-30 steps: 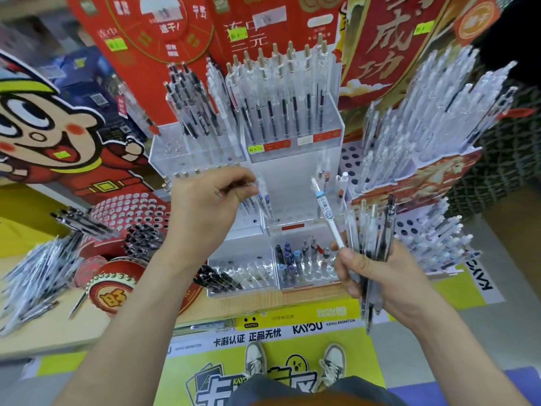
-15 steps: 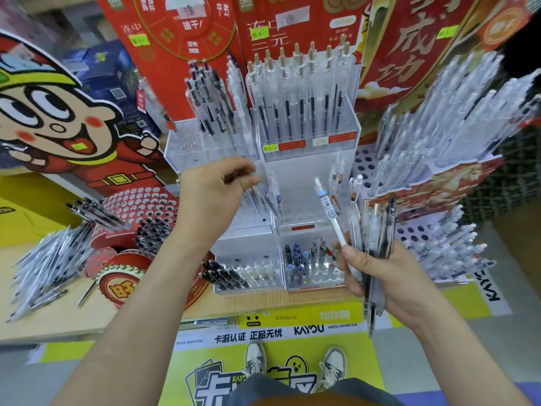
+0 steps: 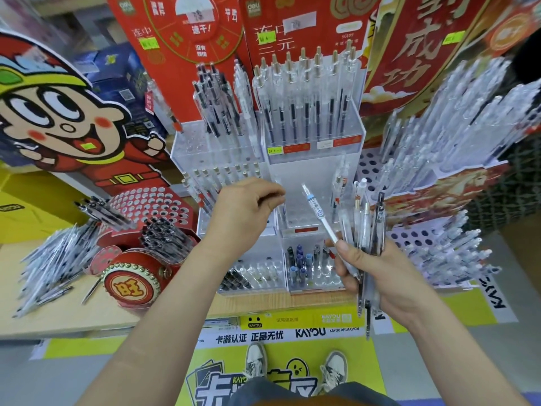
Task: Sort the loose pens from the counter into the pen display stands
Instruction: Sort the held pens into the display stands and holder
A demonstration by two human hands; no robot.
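Head view: right hand grips a pen bundle, white pen thumbed out as before. Left hand has edged right over the clear stand's middle tier, fingers curled in a pinch, contents unclear; probably slotting one pen. Many loose pens wait on the desk, far left.

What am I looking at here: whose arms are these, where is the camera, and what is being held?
No machine here: these are a person's two bare arms, filmed by one wide-angle camera worn on the head, looking down, so the shoes show below. The right hand grips a bundle of pens, one white pen sticking out leftward. The left hand hovers, curled, at the clear display stand; whether it pinches a pen I cannot tell. More loose pens lie heaped on the wooden counter at left.
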